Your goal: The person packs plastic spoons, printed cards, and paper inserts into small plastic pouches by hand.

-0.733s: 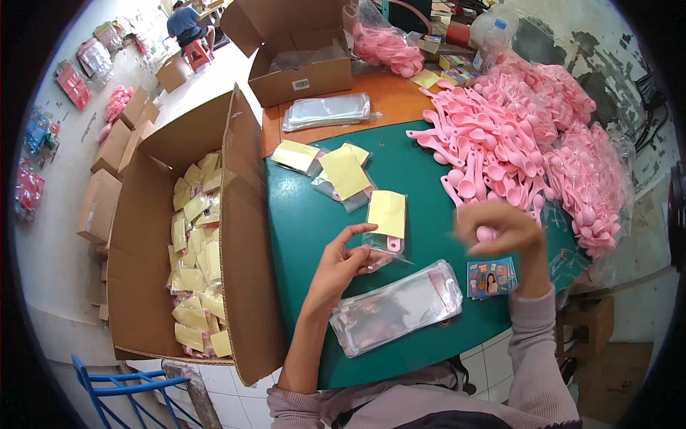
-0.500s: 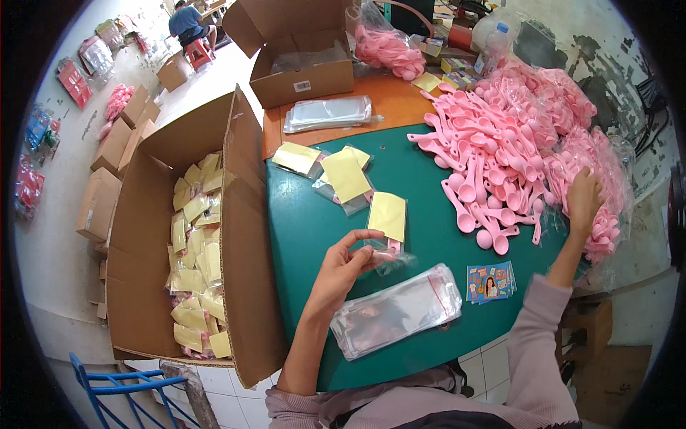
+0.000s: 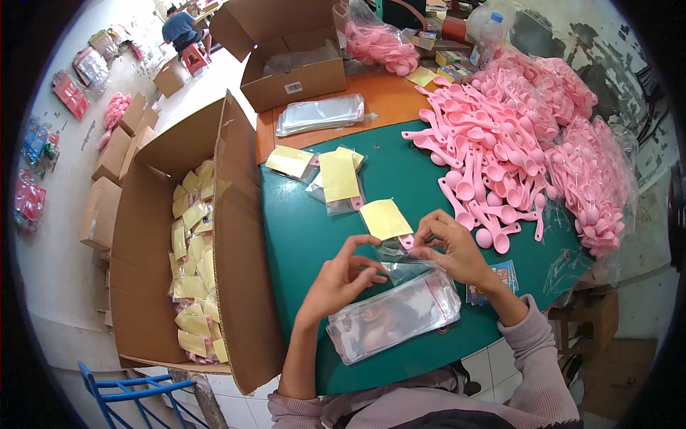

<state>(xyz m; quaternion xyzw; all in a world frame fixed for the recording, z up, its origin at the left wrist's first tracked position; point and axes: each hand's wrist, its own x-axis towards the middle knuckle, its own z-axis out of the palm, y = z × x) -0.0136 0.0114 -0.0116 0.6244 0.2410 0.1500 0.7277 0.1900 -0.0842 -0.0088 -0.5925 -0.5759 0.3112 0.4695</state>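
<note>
A: Where's the work against your fingers?

B: Clear plastic packet with a rectangular yellow card at its far end. It's on the green surface, between my two hands. My left hand is on its left, index tip just beside the card's near left corner. My right hand is on its right, fingertips right by the rounded pink plastic handle end showing past the card.

A: Fingers apart or clamped?

B: Left: thumb and index apart in an open curve. Right: curled, thumb near index; can't tell whether they pinch the plastic or just touch it.

A: Direction, long axis?

B: Packet runs away from me, far end leaning left. Handle end points back at me, slightly right. Crumpled clear near end comes my way too, up by the stack of flat clear plastic sleeves. That stack lies slanted, left end nearer me.

A: Labels, writing?

B: Small blue multicoloured printed cards, partly behind my right hand; print too small to make out. White rectangular label on the open brown cardboard box at the far end: dark marks, unreadable from here.
</note>
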